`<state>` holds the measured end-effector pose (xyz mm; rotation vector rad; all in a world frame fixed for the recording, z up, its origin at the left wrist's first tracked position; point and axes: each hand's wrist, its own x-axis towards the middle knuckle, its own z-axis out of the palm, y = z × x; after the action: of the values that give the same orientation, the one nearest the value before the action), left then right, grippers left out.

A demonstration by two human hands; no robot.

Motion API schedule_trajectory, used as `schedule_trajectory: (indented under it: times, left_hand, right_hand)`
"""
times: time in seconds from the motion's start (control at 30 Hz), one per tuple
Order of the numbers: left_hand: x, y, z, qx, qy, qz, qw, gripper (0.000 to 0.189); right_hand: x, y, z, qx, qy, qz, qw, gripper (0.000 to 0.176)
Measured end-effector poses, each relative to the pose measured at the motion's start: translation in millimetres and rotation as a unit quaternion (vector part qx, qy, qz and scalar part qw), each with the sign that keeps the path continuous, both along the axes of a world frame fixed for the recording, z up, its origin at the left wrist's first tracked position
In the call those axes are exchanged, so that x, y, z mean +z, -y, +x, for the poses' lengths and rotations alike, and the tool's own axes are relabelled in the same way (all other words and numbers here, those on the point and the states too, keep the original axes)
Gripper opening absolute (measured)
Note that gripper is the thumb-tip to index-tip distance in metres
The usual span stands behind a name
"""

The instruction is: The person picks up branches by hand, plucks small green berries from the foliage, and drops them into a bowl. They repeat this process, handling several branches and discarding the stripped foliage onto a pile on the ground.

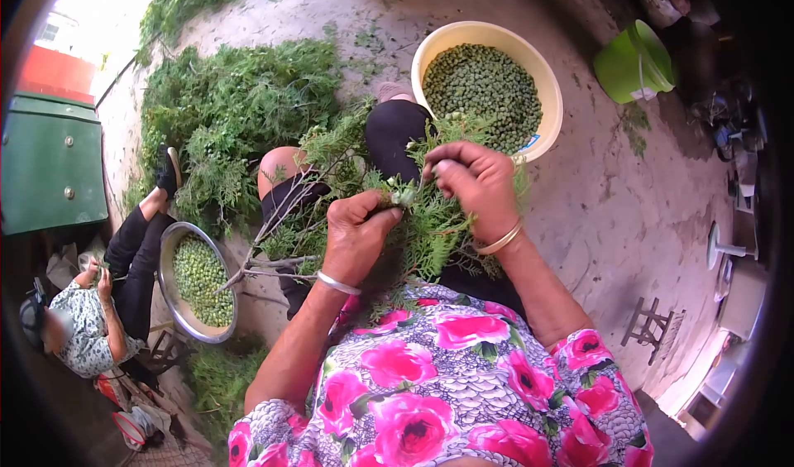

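Note:
A leafy evergreen branch (438,229) with bare woody stems lies across the lap. My left hand (357,231) is closed in a pinch on a sprig of it, with pale green cones (404,196) showing at the fingertips. Just to the right, my right hand (481,187) has its thumb and fingers pressed together above the foliage; what they hold, if anything, is too small to make out. Beyond the knees stands a cream basin (552,95), filled with small round green cones (480,86).
Cut evergreen branches (240,111) are heaped ahead on the left. A co-worker (87,318) sits at far left beside a metal basin (168,277) of green cones. A lime bucket (619,68) stands at upper right, a small wooden rack (652,328) at lower right.

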<state>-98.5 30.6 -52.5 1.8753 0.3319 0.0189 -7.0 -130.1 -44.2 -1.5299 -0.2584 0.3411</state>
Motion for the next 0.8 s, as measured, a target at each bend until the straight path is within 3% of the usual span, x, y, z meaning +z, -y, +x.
schedule_trajectory:
  times: [0.03, 0.07, 0.17, 0.23, 0.3, 0.37, 0.47, 0.53, 0.57, 0.6, 0.63, 0.7, 0.77, 0.8]
  left_hand:
    - [-3, 0, -2, 0.004, 0.008, -0.012, 1.000, 0.007]
    - [-5, -1, -4, 0.007, 0.015, -0.025, 1.000, 0.008]
    - [5, 5, -3, 0.028, 0.021, -0.079, 0.996, 0.007]
    - [5, 7, -2, 0.031, 0.025, -0.077, 0.996, 0.004]
    - [4, 5, -3, 0.036, 0.027, -0.074, 0.996, 0.012]
    - [-1, -1, -5, -0.009, 0.011, -0.033, 0.999, 0.006]
    - [-2, -2, -5, -0.009, 0.005, -0.043, 0.999, 0.004]
    - [-1, 1, -5, -0.004, 0.021, -0.046, 0.999, 0.005]
    - [0, 2, -6, 0.000, 0.037, -0.050, 0.998, 0.006]
    - [-1, 3, -8, 0.002, 0.037, -0.051, 0.998, 0.006]
    - [-3, 4, -9, 0.010, 0.037, -0.066, 0.997, 0.007]
    - [-3, 4, -12, 0.017, 0.036, -0.080, 0.996, 0.009]
    - [-1, 5, -12, 0.014, 0.031, -0.081, 0.996, 0.010]
    - [-2, 5, -12, 0.013, 0.032, -0.082, 0.996, 0.010]
  right_hand:
    - [7, 3, 6, -0.015, -0.115, 0.055, 0.992, 0.012]
    - [12, 3, 8, -0.013, -0.146, 0.064, 0.987, 0.009]
    - [13, 3, 7, 0.065, -0.143, -0.027, 0.987, 0.010]
    - [9, 0, 2, 0.087, -0.102, -0.055, 0.989, 0.018]
    - [5, -3, -2, 0.122, 0.086, -0.141, 0.979, 0.024]
    - [0, -5, -4, 0.131, 0.087, -0.153, 0.976, 0.024]
    - [-10, -4, -3, 0.115, 0.186, -0.145, 0.965, 0.017]
    - [-9, -3, -3, 0.120, -0.006, -0.050, 0.991, 0.013]
    - [-8, -1, -1, 0.121, -0.006, -0.051, 0.991, 0.013]
    - [-7, 4, 5, 0.093, -0.151, 0.064, 0.982, 0.013]
    - [-4, 9, 10, 0.062, -0.292, 0.176, 0.938, 0.013]
    - [6, 11, 13, 0.070, -0.281, 0.180, 0.940, 0.018]
    - [13, 10, 13, 0.109, -0.222, 0.075, 0.966, 0.020]
    - [9, 12, 14, 0.123, -0.204, 0.075, 0.968, 0.015]
